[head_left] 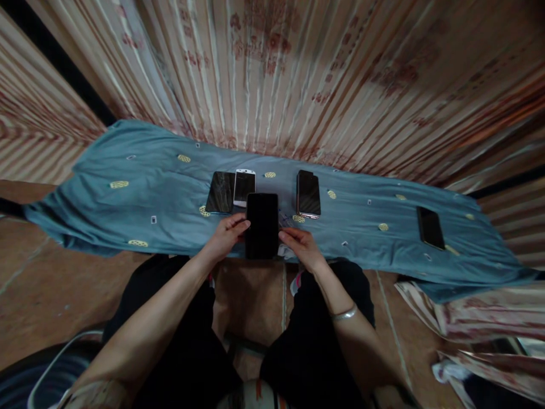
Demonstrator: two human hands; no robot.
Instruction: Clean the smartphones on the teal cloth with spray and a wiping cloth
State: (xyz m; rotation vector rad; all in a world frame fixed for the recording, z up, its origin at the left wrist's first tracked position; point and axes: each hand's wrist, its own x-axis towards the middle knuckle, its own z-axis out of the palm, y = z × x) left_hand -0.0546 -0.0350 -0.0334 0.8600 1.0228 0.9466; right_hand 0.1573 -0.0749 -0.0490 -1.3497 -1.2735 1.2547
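Note:
Between my two hands is a black smartphone (262, 226), raised at the near edge of the bench with its dark screen facing me. My left hand (227, 234) grips its left edge, thumb toward the front. At the right edge, my right hand (299, 243) pinches it with thumb and fingers. Just behind lie a white phone (244, 187) and a larger dark phone (220, 192), side by side. A stack of phones (309, 193) rests to the right of the held one. Something pale and crumpled (287, 251) shows partly beside my right hand.
A blue cloth (170, 193) with yellow patterns covers the long, low bench. Far right on it lies another dark phone (430, 227). Striped floral curtains (272, 74) hang behind. My knees are under the near edge, above a brown tiled floor (249, 295). A white cable (55, 358) curves at lower left.

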